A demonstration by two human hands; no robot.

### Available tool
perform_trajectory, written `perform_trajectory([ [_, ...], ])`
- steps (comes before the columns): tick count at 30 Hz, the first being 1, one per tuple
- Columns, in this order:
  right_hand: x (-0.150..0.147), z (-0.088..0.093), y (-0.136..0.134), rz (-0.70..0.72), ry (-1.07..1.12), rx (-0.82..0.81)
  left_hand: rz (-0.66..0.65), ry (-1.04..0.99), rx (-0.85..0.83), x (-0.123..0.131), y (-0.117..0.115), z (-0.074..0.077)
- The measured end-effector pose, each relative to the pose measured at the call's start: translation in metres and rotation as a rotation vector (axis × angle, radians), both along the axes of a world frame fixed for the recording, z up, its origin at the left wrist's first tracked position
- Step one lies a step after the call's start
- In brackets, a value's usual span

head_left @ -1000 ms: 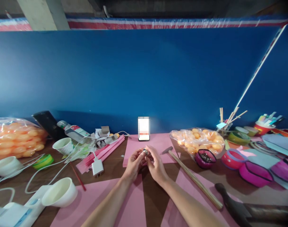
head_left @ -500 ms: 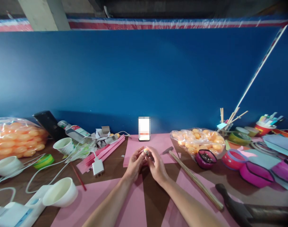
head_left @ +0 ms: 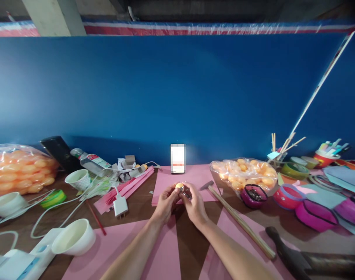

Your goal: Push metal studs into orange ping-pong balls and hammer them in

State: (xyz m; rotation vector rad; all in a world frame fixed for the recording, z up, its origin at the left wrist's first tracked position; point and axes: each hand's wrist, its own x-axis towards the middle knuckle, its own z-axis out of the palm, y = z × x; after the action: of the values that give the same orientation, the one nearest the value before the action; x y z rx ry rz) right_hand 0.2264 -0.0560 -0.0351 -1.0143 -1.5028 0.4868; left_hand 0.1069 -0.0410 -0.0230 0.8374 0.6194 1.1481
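Observation:
A small orange ball (head_left: 180, 185) is held up between both hands, over the table in front of me. My left hand (head_left: 167, 200) is closed, with thumb and fingers pinched on the ball's left side. My right hand (head_left: 194, 204) curls round from the other side, fingertips against the ball. Small dark shiny bits (head_left: 188, 194) show between the right thumb and fingers; whether they are fixed to the ball I cannot tell. Fingers hide most of the ball's lower part. Beyond the hands lies pink paper (head_left: 162, 181), with a phone (head_left: 178, 159) standing upright behind it.
To the right lie a wooden-handled hammer (head_left: 238, 218), a purple bowl of small dark pieces (head_left: 253, 195) and a bag of orange balls (head_left: 244, 173). A larger dark hammer (head_left: 294, 254) is nearer. Left are a white cup (head_left: 74, 237), a charger (head_left: 120, 205) and cables.
The ball has turned in my fingers: its plain orange top now shows, where a pale, dark-spotted part faced up before. Both hands stay nearly in place.

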Motion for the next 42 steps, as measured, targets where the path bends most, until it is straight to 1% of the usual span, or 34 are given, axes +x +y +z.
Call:
perform_trajectory([
  [2, -0.001, 0.004, -0.002, 0.000, -0.024, 0.025, -0.002, -0.007, -0.004, 0.000, -0.001, 0.001],
  [6, -0.003, 0.009, -0.004, 0.001, -0.077, 0.076, 0.034, -0.017, 0.060, -0.001, 0.001, -0.002],
  [8, -0.003, 0.007, -0.004, 0.015, -0.094, 0.076, 0.057, -0.012, 0.060, -0.001, 0.002, -0.004],
  [11, -0.003, 0.001, -0.001, 0.000, -0.078, 0.025, 0.073, -0.021, 0.026, -0.001, 0.004, -0.006],
  [15, -0.001, -0.005, 0.002, -0.019, -0.036, -0.012, 0.032, -0.021, 0.027, -0.001, 0.006, -0.008],
  [22, -0.001, 0.000, 0.000, 0.012, -0.052, 0.012, 0.019, -0.031, 0.028, 0.001, 0.002, -0.005],
  [26, -0.002, 0.002, -0.001, 0.018, -0.087, 0.029, -0.013, -0.014, 0.061, 0.002, 0.001, -0.003],
  [30, -0.003, 0.000, -0.001, 0.008, -0.108, 0.051, 0.006, 0.014, 0.061, 0.002, 0.001, -0.004],
  [34, -0.002, -0.005, 0.001, -0.030, -0.083, 0.030, -0.022, 0.025, 0.079, 0.003, 0.000, -0.002],
  [38, -0.001, -0.004, 0.002, -0.018, -0.058, 0.016, -0.037, 0.000, 0.098, 0.004, -0.002, 0.002],
  [42, -0.002, -0.002, 0.000, 0.007, -0.012, 0.010, -0.007, -0.063, 0.030, 0.003, 0.000, -0.002],
])
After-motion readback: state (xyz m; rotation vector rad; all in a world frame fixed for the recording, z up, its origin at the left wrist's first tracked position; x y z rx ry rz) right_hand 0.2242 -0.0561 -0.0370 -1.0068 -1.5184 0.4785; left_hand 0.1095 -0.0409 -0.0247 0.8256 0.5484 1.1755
